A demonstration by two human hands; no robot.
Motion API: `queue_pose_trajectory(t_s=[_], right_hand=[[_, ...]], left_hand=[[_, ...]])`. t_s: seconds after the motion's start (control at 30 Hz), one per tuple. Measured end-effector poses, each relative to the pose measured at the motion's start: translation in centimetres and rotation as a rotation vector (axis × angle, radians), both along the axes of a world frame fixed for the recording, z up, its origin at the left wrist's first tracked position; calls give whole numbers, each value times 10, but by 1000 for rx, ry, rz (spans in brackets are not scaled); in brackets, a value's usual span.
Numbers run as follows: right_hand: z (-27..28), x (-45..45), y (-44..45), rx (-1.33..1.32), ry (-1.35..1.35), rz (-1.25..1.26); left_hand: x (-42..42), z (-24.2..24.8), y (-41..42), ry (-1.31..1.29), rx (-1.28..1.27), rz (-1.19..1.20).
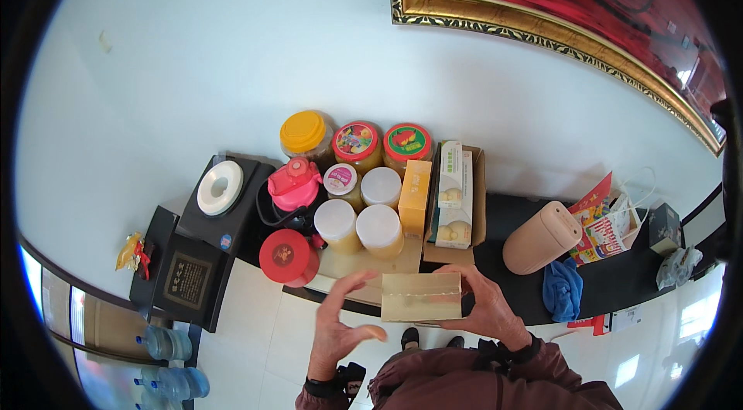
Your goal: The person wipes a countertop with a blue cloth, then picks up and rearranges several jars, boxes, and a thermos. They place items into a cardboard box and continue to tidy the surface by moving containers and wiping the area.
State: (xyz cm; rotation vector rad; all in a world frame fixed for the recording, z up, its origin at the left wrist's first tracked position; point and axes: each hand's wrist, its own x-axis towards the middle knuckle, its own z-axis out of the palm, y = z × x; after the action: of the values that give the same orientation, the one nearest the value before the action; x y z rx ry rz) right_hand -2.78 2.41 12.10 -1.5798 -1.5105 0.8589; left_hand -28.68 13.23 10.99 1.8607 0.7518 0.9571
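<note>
My right hand [487,305] grips the right end of a pale gold box [421,297], held over the front edge of the black cabinet top. To the box's left, my left hand [342,317] has its thumb and fingers spread and holds nothing. Just beyond stand two white-lidded jars [378,224] and an upright orange box [415,195]. A round red canister [285,253] is on the left. Right of the orange box, an open cardboard carton [477,195] holds white printed boxes [455,189].
Jars with red lids [407,140], a yellow-lidded jar [303,130] and a pink bottle [293,189] stand near the wall. At right are a beige cylindrical device [537,239], a blue cloth [563,291] and a colourful paper bag [603,236]. Water bottles [168,343] sit lower left.
</note>
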Motion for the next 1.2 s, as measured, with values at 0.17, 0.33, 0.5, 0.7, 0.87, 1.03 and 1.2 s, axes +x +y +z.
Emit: queue_pose_trajectory(t_s=[0.17,0.33,0.5,0.7,0.87,1.03,1.2], right_hand=[[-6,-7,-9,58,23,-142],[-2,-1,-20,114,95,-214],[16,19,-35,129,97,-236],[16,35,-44,191,134,-311],[11,40,-49,177,178,-373],[11,31,-45,154,201,-508],[11,17,-35,197,167,-590]], left_hand=[[17,-6,28,285,586,307],[45,-1,43,499,678,345],[63,2,49,674,670,385],[70,0,61,756,767,352],[72,4,76,747,833,257],[71,6,92,631,813,192],[67,8,99,550,785,119]])
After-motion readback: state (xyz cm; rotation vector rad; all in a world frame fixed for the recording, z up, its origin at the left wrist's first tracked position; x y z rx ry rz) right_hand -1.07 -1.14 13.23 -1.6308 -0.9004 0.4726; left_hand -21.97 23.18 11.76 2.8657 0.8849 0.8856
